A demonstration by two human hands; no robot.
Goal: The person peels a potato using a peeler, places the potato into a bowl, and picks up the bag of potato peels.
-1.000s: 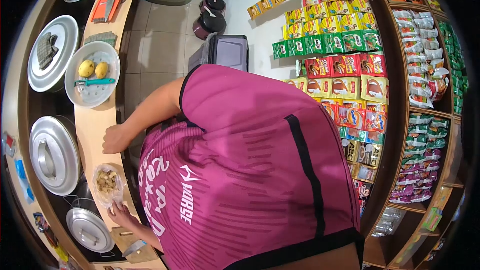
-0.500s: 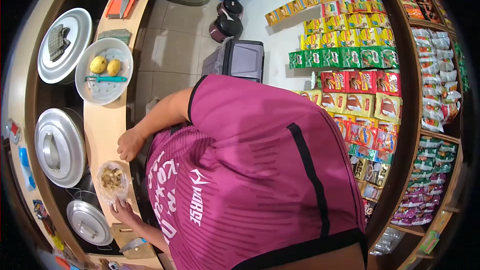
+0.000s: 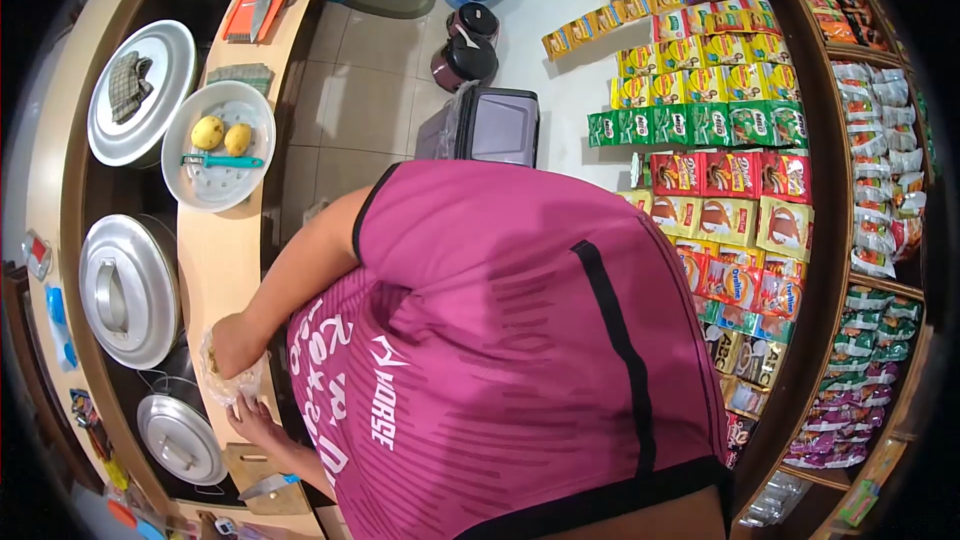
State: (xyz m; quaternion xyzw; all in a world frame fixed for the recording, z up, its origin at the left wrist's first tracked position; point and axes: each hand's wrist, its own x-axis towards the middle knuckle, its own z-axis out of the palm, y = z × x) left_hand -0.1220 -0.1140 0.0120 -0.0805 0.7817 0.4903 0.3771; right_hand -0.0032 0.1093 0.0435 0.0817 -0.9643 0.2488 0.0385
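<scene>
A clear plastic bag (image 3: 249,385) of pale cut pieces rests on the wooden counter (image 3: 212,260). My right hand (image 3: 238,342) reaches down into its mouth and covers most of the pieces; its fingertips are hidden inside. At the bag's near lower edge, my left hand (image 3: 252,420) holds the plastic with its fingers. Just below lies a knife (image 3: 265,486) on a wooden cutting board (image 3: 280,500). Farther up the counter, a white perforated bowl (image 3: 205,196) contains two yellow peeled-looking tubers (image 3: 207,132) and a teal-handled peeler (image 3: 235,161).
Lidded metal pots (image 3: 130,290) line the left side. An orange tray (image 3: 248,20) with a knife is at the top of the counter. A folded cloth (image 3: 243,77) lies beside the bowl. Hanging sachets (image 3: 700,124) and stocked shelves (image 3: 835,270) fill the right.
My right hand has moved down from the counter above the bag and into it. My left hand stays at the bag's edge. The view has shifted slightly.
</scene>
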